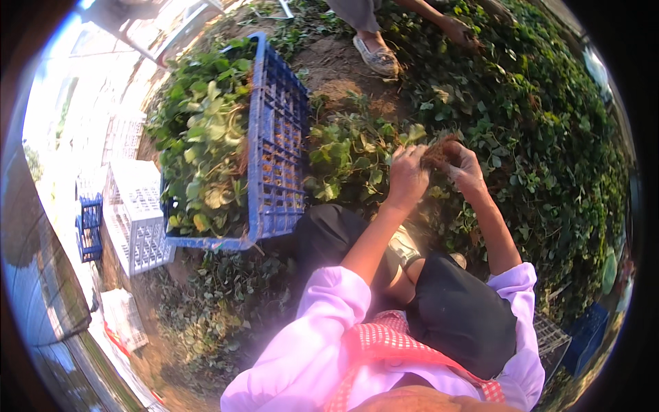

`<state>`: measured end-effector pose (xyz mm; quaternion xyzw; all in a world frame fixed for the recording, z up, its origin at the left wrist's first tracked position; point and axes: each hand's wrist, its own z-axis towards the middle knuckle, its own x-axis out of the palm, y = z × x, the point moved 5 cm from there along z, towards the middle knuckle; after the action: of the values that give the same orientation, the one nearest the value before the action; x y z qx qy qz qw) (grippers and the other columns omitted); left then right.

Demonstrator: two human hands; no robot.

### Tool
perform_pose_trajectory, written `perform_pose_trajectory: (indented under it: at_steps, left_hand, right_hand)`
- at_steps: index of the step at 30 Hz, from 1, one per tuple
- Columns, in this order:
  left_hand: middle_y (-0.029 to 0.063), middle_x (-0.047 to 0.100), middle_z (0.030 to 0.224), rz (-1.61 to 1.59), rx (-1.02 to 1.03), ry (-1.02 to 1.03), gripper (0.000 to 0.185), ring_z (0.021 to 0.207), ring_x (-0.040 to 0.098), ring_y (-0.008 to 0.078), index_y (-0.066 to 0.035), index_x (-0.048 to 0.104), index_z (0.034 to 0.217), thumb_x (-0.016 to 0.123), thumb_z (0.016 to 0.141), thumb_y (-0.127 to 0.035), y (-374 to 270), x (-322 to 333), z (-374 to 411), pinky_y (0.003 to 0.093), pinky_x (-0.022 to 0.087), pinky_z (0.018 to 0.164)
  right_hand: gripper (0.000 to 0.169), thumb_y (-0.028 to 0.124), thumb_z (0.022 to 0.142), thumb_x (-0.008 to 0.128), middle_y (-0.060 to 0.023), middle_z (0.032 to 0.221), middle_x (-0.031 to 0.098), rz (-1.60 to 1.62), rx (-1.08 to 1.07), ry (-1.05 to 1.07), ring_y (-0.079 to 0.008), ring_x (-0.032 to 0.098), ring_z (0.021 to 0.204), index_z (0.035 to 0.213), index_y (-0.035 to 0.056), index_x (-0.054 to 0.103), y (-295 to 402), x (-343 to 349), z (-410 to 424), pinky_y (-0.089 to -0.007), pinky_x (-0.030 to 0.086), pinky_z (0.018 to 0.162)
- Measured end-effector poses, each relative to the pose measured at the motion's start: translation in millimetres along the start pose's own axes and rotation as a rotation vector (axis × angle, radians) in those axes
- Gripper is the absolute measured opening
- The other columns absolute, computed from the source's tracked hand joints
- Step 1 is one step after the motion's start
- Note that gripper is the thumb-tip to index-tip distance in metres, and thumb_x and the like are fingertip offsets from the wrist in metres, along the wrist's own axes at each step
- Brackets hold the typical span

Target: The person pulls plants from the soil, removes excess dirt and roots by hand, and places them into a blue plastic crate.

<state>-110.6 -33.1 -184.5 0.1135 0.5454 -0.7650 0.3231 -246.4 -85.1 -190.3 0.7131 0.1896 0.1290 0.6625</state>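
Note:
My left hand (409,172) is closed around a small bunch of bare-root seedlings, which look like strawberry plants. Their brown fibrous roots (436,154) stick out to the right, between my two hands. With thumb and fingers, my right hand (465,167) pinches the far end of these roots. Leaves (414,134) show just beyond my left knuckles; whether they belong to this bunch I cannot tell. To the left, a blue plastic crate (278,149) stands close to my knee, packed with leafy seedlings (206,139) whose roots face the crate's slatted side.
Heaped green plants (545,139) cover the ground ahead and right. Another person's hand (460,32) reaches into them, near that person's shoe (378,55). White crates (141,216) and a small blue crate (89,226) stand left; a grey crate (551,340) and blue crate (584,337) lie behind right.

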Motion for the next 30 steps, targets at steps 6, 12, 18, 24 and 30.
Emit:
perform_pose_trajectory:
  at_steps: [6, 12, 18, 24, 30]
  left_hand:
    - [0.0136, 0.062, 0.095, 0.27, 0.068, -0.169, 0.036, 0.092, 0.058, 0.0318, -0.005, 0.06, 0.103, 0.068, 0.068, -0.005, -43, -92, 33, 0.0415, 0.045, 0.084]
    - [0.011, 0.065, 0.087, 0.554, 0.205, -0.36, 0.033, 0.083, 0.062, 0.0261, -0.004, 0.062, 0.106, 0.068, 0.074, -0.006, -116, -264, 44, 0.0393, 0.047, 0.077]
    - [0.0162, 0.062, 0.096, 0.963, 0.288, -0.174, 0.034, 0.092, 0.06, 0.0335, -0.003, 0.062, 0.104, 0.067, 0.07, -0.005, -88, -351, 15, 0.0429, 0.047, 0.082]
    - [0.0192, 0.058, 0.108, 0.764, -0.102, 0.223, 0.053, 0.105, 0.056, 0.0357, -0.006, 0.054, 0.121, 0.069, 0.071, -0.015, 37, -356, -49, 0.0431, 0.045, 0.088]
    - [0.0155, 0.051, 0.126, 0.741, -0.052, 0.143, 0.072, 0.118, 0.048, 0.0342, -0.012, 0.043, 0.134, 0.071, 0.068, -0.017, 9, -322, -45, 0.0428, 0.038, 0.1]
  right_hand:
    - [0.022, -0.003, 0.079, 0.064, -0.0026, 0.092, 0.067, 0.021, -0.028, -0.002, -0.0148, 0.064, 0.082, 0.1, 0.0005, 0.062, 6, 19, -6, -0.0284, 0.051, 0.07]
    - [0.012, 0.001, 0.074, 0.063, -0.01, 0.084, 0.061, -0.822, -0.45, -0.053, -0.0314, 0.062, 0.079, 0.086, 0.0049, 0.065, 70, 26, -44, -0.0381, 0.049, 0.067]
    - [0.01, 0.003, 0.075, 0.058, -0.0094, 0.082, 0.059, -0.917, -0.639, -0.031, -0.0312, 0.061, 0.079, 0.084, 0.0046, 0.062, 133, 29, -71, -0.0408, 0.048, 0.069]
    - [0.014, 0.006, 0.07, 0.057, -0.0127, 0.083, 0.058, -1.051, -0.78, 0.016, -0.0314, 0.061, 0.081, 0.083, 0.0047, 0.062, 197, 63, -90, -0.0428, 0.049, 0.07]
    - [0.009, 0.006, 0.073, 0.055, -0.0123, 0.084, 0.057, -1.227, -0.9, 0.125, -0.0318, 0.06, 0.08, 0.08, 0.0028, 0.06, 254, 103, -141, -0.0433, 0.049, 0.069]
